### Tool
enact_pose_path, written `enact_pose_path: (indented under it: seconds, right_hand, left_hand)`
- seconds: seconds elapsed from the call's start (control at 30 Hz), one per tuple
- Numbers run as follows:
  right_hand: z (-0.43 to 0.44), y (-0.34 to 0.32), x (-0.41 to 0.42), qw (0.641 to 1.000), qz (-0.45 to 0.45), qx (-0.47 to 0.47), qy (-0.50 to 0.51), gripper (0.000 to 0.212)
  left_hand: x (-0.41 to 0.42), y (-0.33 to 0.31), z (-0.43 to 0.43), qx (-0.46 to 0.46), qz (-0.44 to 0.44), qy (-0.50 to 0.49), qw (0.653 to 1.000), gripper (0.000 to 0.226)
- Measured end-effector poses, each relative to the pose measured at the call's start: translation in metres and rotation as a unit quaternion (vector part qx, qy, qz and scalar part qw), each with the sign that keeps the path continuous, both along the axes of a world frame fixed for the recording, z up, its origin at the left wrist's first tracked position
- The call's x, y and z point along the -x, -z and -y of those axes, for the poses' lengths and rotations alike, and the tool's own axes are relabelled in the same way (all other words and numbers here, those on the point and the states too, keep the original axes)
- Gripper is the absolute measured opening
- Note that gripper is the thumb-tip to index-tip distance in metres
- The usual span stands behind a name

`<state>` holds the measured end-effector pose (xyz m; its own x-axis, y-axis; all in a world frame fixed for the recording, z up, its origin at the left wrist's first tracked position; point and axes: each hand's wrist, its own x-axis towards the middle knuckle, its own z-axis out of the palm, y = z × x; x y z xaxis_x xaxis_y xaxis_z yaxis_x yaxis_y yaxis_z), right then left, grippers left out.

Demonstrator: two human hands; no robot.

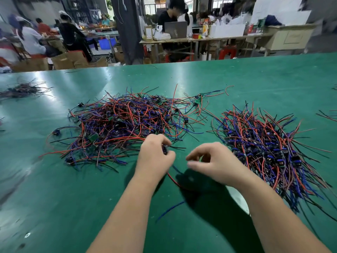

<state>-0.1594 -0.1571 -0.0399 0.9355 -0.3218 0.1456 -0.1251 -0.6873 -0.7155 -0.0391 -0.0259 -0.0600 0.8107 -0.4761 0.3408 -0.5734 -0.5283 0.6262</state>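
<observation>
My left hand (pixel 155 157) is pinching a small dark module with red and blue wire leads (pixel 165 150); my right hand (pixel 209 161), loosely curled and empty, is hovering just right of it, the leads trailing toward me.

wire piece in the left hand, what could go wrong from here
The left hand grips the wire piece right beside the tangled pile; stray strands could snag and drag along. Its red and blue leads run below the right hand, which might pin them.
</observation>
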Motion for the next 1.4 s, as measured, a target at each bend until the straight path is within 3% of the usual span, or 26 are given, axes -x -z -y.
enact_pose_path:
  seconds: [0.1,0.17,0.23,0.4,0.67,0.73,0.8,0.87,0.93,1.07,1.2,1.3,1.4]
  right_hand:
    - [-0.011,0.004,-0.001,0.982,-0.109,0.050,-0.145,0.023]
    - [-0.017,0.007,-0.003,0.979,-0.111,0.080,-0.154,0.019]
    - [-0.016,0.006,-0.004,0.982,-0.100,0.080,-0.137,0.011]
    - [-0.013,0.008,-0.003,0.982,-0.111,0.108,-0.108,0.007]
    - [-0.002,0.013,-0.002,0.987,-0.088,0.118,0.057,0.012]
    - [0.000,0.012,-0.002,0.983,-0.100,0.136,0.075,0.010]
    - [0.000,0.012,-0.002,0.978,-0.110,0.150,0.090,0.008]
    - [0.001,0.011,-0.002,0.977,-0.114,0.147,0.104,0.007]
    - [0.000,0.011,-0.002,0.974,-0.127,0.153,0.111,0.006]
    - [0.002,0.012,-0.003,0.974,-0.107,0.151,0.132,0.006]
    - [0.007,0.001,0.001,0.983,0.055,0.034,0.172,0.008]
    - [0.008,-0.003,0.004,0.980,0.106,-0.001,0.166,0.008]
    - [0.001,-0.006,0.003,0.964,0.167,-0.175,0.112,0.011]
  left_hand:
    - [0.002,0.002,0.002,-0.018,0.005,0.042,0.999,0.023]
    - [-0.002,0.005,-0.002,-0.065,-0.007,0.034,0.997,0.039]
    - [-0.004,0.007,-0.005,-0.116,-0.013,0.001,0.993,0.049]
    - [-0.004,0.001,-0.008,-0.099,0.021,-0.047,0.994,0.019]
    - [-0.007,-0.002,-0.010,-0.160,0.060,-0.093,0.981,0.015]
    - [-0.007,-0.002,-0.010,-0.141,0.092,-0.112,0.979,0.014]
    - [-0.006,-0.004,-0.009,-0.050,0.100,-0.109,0.988,0.011]
    - [-0.003,-0.010,-0.008,0.089,0.051,-0.071,0.992,0.006]
    - [0.001,-0.016,-0.006,0.221,-0.047,-0.021,0.974,0.011]
    - [0.009,-0.028,-0.001,0.398,-0.290,0.055,0.869,0.004]
    - [0.011,-0.034,-0.002,0.443,-0.381,0.078,0.808,0.007]
    - [0.016,-0.037,0.000,0.442,-0.429,0.093,0.783,0.010]
    - [0.026,-0.037,0.005,0.407,-0.462,0.121,0.779,0.013]
